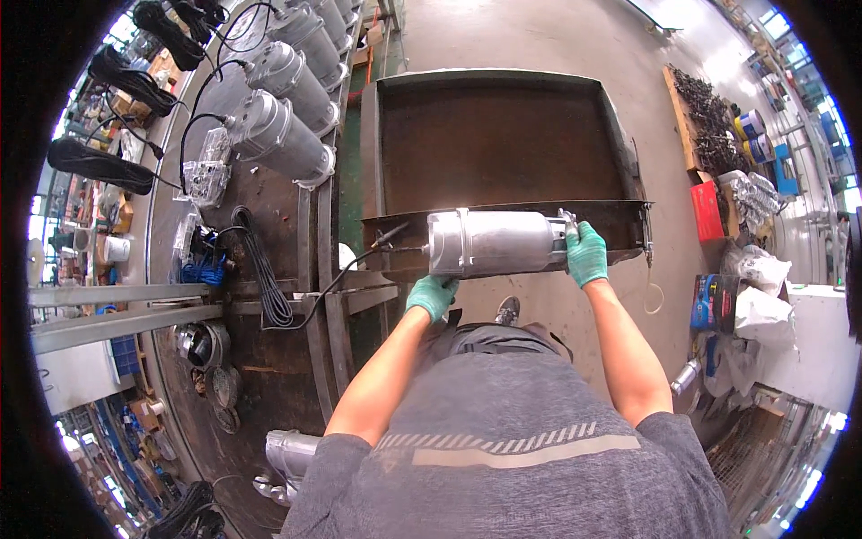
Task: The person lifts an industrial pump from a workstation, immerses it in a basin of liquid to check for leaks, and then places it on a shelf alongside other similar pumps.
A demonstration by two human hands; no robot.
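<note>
A silver cylindrical motor (503,244) lies crosswise between my gloved hands, over the near edge of a dark metal trough (494,144). My left hand (431,298), in a green glove, is closed under the motor's left end, its fingers partly hidden beneath the body. My right hand (587,255), gloved the same, grips the narrower right end beside a small metal fitting (567,218). From the left end a black cable (346,270) runs to a coil (260,274) on the workbench (260,359). Whether the trough bears any of its weight, I cannot tell.
Several similar motors (280,139) stand along the bench at the far left, with black cable bundles (99,164). Metal bars (126,314) cross the bench's left side. To the right are small dark parts (705,112), a red box (707,212) and white bags (763,314).
</note>
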